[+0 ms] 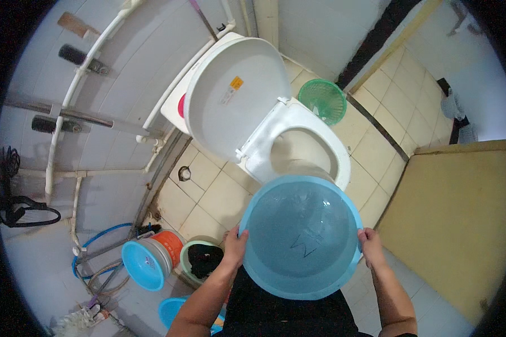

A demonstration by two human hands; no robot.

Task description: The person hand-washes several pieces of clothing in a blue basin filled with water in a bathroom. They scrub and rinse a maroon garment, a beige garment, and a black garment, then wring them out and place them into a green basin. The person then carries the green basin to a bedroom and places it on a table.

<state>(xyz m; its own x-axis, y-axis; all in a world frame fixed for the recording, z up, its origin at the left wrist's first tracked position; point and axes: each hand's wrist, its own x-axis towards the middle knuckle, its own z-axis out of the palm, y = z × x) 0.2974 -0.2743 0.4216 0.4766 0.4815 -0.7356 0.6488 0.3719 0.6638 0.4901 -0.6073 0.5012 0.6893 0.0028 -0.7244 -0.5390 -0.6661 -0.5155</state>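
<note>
A round light-blue plastic basin [303,292] is held in front of me, with glints inside that look like clear water. My left hand [235,245] grips its left rim, and the fingers of my right hand [370,245] close on the right rim. Its far edge overlaps the front of a white toilet [258,163]. The toilet lid [242,95] stands raised while the seat [346,160] is down. Whether water runs from the basin into the bowl I cannot tell.
A green mesh wastebasket [322,101] stands beside the toilet. Lower left are a blue-and-orange bucket [143,264], a pale green tub [188,264] with black cloth [205,259], and another blue basin [171,309]. White pipes [67,95] run along the left wall; a yellowish panel [450,213] stands right.
</note>
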